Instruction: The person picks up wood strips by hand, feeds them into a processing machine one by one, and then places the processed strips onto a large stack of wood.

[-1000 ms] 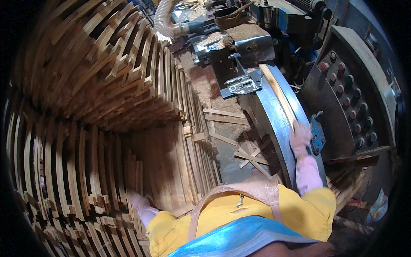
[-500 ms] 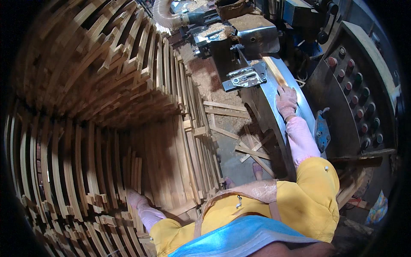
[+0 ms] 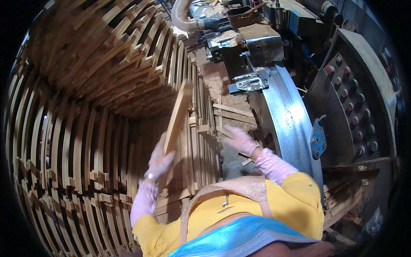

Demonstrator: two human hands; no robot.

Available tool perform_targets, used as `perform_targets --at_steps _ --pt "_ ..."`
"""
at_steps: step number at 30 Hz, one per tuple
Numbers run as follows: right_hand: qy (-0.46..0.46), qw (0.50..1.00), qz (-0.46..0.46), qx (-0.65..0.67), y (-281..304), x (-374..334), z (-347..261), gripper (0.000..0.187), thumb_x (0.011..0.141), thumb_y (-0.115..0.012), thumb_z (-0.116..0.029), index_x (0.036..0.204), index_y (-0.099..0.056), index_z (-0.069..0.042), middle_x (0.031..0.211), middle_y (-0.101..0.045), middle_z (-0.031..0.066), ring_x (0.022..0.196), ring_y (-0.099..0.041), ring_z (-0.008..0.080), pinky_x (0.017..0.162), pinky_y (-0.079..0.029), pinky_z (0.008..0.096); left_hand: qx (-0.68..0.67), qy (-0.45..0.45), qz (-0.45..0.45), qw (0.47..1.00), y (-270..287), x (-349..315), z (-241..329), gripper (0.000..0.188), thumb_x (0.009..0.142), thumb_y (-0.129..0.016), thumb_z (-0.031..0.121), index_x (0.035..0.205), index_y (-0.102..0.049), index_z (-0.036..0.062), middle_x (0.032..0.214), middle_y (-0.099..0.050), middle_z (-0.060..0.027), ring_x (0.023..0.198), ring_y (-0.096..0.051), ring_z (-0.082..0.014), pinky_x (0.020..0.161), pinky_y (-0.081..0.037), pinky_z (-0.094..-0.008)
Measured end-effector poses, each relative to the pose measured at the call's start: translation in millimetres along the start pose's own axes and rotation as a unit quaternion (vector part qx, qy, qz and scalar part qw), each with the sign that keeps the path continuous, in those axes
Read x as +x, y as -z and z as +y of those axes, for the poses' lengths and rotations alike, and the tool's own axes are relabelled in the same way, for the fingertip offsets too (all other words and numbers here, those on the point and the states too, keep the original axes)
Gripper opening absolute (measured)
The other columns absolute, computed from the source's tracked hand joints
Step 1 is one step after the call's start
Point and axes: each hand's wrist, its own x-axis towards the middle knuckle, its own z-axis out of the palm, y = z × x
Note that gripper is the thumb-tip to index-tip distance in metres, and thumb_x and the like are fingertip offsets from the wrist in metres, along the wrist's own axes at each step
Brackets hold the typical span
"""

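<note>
A tall stack of wooden slats point(image 3: 85, 128) fills everything to the left of the left hand, its rows crossed layer on layer and bending with the lens. To the right of the right hand stands a woodworking machine with a curved steel table edge point(image 3: 287, 115) (shiny, catching the light), and beyond that a grey control panel point(image 3: 359, 94) studded with round buttons. Above both hands a ribbed dust hose point(image 3: 182, 17) runs into the machine's top. A single wooden slat point(image 3: 177, 118) rises nearly upright, tilted a little to the right, its lower end gripped by the gloved left hand point(image 3: 159, 160), fingers closed around it. The gloved right hand point(image 3: 239, 139) hangs apart from the slat, fingers loosely spread, holding nothing, just left of the steel edge.
</note>
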Motion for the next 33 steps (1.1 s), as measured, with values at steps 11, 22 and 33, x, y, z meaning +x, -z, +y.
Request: perform_targets --at_steps 11,22,33 --pt "-0.062 0.9 -0.009 0.431 141 -124 -69 0.088 0.091 -0.072 -0.026 0.164 -0.029 -0.001 0.156 -0.051 0.0135 0.142 -0.048 0.022 0.121 -0.036 0.0357 -0.807 0.086 -0.173 0.558 -236 157 141 0.038 0.095 -0.074 0.023 0.121 -0.068 -0.0033 0.112 -0.075 -0.0165 0.101 -0.074 -0.0305 0.098 -0.061 -0.0465" --pt "-0.448 0.844 0.165 -0.243 104 -272 -8 0.084 0.082 -0.08 -0.023 0.157 -0.044 -0.017 0.118 -0.064 0.0211 0.112 -0.061 0.0428 0.093 -0.051 0.0539 -0.786 0.333 -0.318 0.413 -357 127 148 0.047 0.098 -0.061 0.006 0.143 -0.049 0.014 0.119 -0.064 -0.0229 0.095 -0.066 -0.0389 0.083 -0.059 -0.0586" --pt "-0.253 0.778 0.425 -0.388 182 -51 101 0.036 0.093 -0.068 -0.032 0.126 -0.062 -0.019 0.103 -0.069 0.0109 0.098 -0.068 0.0329 0.081 -0.057 0.0477 -0.752 0.283 -0.1 0.586 -263 132 102 0.052 0.104 -0.056 0.016 0.153 -0.039 0.0087 0.134 -0.06 -0.0272 0.113 -0.063 -0.0403 0.093 -0.06 -0.0574"
